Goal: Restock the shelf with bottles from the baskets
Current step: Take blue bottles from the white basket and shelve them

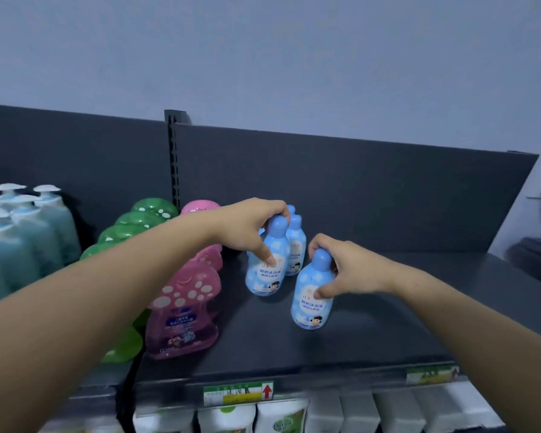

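Note:
Two light-blue bottles with blue caps stand upright on the dark top shelf (372,332). My left hand (250,226) grips the farther bottle (264,270) around its cap and neck, thumb on the label. My right hand (347,267) grips the nearer bottle (311,303) the same way. Behind them stand more of the same blue bottles (295,245), partly hidden by my left hand. No basket is in view.
Pink mushroom-shaped bottles (185,314) stand in a row left of the blue ones, green ones (128,232) further left, and teal pump bottles (19,232) at the far left. The shelf's back panel (356,189) rises behind. White packs (356,410) fill the shelf below.

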Motion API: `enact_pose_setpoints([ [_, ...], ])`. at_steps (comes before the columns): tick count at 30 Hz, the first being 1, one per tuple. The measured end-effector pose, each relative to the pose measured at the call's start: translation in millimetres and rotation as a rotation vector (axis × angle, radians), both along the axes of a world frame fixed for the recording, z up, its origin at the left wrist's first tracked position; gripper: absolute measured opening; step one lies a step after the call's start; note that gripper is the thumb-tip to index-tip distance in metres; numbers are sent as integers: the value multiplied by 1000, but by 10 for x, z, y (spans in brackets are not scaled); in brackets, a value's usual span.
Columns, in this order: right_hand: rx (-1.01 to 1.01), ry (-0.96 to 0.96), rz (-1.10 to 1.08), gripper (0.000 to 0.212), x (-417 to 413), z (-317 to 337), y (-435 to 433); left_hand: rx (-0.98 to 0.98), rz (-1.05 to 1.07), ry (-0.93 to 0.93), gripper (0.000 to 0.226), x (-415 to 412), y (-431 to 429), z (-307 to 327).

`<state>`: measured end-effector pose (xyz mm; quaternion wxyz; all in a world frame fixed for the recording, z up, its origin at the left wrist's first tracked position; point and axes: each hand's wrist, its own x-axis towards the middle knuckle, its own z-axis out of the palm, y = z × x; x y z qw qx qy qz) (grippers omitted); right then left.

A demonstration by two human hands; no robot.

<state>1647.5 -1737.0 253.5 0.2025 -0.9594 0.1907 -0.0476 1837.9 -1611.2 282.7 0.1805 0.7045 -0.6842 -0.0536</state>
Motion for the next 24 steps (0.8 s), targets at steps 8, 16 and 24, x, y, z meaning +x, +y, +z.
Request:
enact_pose_setpoints([
  [8, -39, 45, 59, 47, 382, -42, -230, 174, 49, -42, 49, 156, -205, -185],
  [16, -22, 44, 141, 47, 650, -94, -516, 182, 148, -85, 51, 250, -377, -240],
  [24, -161, 58, 214, 50, 689, -54, -614, 183, 208, -19, 52, 313, -429, -336],
])
